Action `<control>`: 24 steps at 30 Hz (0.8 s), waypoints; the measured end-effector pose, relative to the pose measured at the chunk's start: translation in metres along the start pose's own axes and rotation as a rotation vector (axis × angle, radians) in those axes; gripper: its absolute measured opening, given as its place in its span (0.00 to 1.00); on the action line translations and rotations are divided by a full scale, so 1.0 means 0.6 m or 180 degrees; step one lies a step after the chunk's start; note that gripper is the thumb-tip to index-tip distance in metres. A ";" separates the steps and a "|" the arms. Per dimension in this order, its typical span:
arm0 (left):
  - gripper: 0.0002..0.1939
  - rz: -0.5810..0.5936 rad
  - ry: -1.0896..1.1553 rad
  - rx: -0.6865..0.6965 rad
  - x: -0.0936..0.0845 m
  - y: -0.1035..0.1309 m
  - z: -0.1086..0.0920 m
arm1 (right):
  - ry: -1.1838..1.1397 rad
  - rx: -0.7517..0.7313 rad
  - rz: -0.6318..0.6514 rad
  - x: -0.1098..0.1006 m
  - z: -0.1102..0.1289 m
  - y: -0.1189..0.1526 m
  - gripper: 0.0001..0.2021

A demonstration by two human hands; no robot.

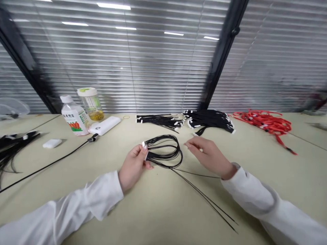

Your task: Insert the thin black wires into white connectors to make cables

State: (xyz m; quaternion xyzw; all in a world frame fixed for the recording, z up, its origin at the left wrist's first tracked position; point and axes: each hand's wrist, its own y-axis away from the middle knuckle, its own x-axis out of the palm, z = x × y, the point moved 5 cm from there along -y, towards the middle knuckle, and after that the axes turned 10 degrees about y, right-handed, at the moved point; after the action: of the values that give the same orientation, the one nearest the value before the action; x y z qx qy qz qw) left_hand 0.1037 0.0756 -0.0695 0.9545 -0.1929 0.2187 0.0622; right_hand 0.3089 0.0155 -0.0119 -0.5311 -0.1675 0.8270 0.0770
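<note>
My left hand (pixel 134 165) is closed on a looped bundle of thin black cables (pixel 166 156), pinching it at its left end, where white connectors show by the thumb. The loops reach rightward above the table. Several loose ends trail from the bundle, two of them toward the lower right. Just right of the loops is my right hand (pixel 208 156), apart from them, its fingers curled and the thumb and fingertips drawn together. Whether anything thin lies between those fingertips cannot be made out. One loose cable runs to below the right wrist.
Behind the hands lie black cables with white connectors (pixel 160 120), a thicker black pile (pixel 211 119) and red cables (pixel 268 122). To the left stand a bottle (pixel 74 117) and a jar (pixel 92 105), beside a white power bank (pixel 107 125) and a black cord (pixel 56 160). Window blinds rise behind.
</note>
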 end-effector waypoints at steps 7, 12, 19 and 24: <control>0.19 -0.0030 0.0407 0.0118 0.005 0.008 0.007 | -0.0093 -0.0622 0.0643 0.045 0.038 0.031 0.09; 0.16 0.0182 0.0205 0.0214 0.010 0.018 0.010 | -0.0189 -0.0671 0.0621 0.055 0.062 0.039 0.10; 0.16 0.0213 0.0088 0.0209 0.017 0.027 0.007 | 0.0508 -0.0753 -0.0059 0.022 0.064 0.049 0.10; 0.16 0.0190 0.0155 0.0146 0.015 0.028 0.010 | 0.1245 -0.1176 -0.0453 0.002 0.082 0.059 0.14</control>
State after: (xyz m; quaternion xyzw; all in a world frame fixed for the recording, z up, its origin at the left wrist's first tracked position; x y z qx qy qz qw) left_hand 0.1071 0.0561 -0.0701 0.9439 -0.2146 0.2479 0.0384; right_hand 0.2655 -0.0268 -0.0069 -0.6725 -0.3343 0.6568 0.0675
